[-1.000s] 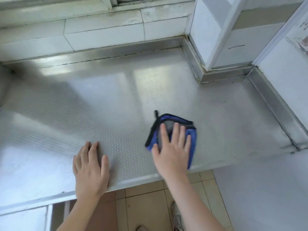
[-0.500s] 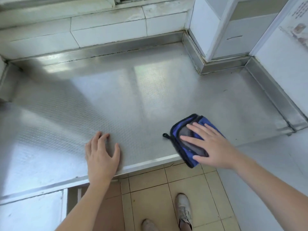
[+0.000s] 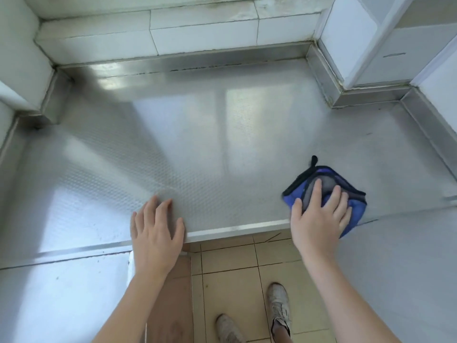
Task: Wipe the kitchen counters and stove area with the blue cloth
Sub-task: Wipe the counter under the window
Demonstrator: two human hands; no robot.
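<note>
A: What occupies the centre of the frame?

B: A stainless-steel counter (image 3: 197,134) with a fine embossed dot pattern, bounded at the top by a low steel upstand and a white tiled wall (image 3: 197,33). At upper right a white cabinet (image 3: 385,45) stands in a stepped corner of the counter.

A: Where is the blue cloth?

B: The blue cloth (image 3: 356,211), folded and edged in black with a grey inner face, lies at lower right of the frame on the counter, close to its front edge. One corner overhangs that edge. A short black loop projects from its upper corner.

A: How does the right hand meet it?

B: The right hand (image 3: 319,219) lies flat on top of the cloth, palm down, fingers (image 3: 317,191) extended and slightly spread. It presses the cloth onto the steel; the fingers do not curl round it.

A: And the left hand?

B: The left hand (image 3: 155,226) rests palm down at lower centre-left, across the front edge of the counter, fingers straight and apart, holding nothing. It is well apart from the cloth.

A: What lies below the counter edge?

B: A beige tiled floor (image 3: 230,268) and two pale worn shoes (image 3: 279,303) at the bottom of the frame, between the two forearms.
</note>
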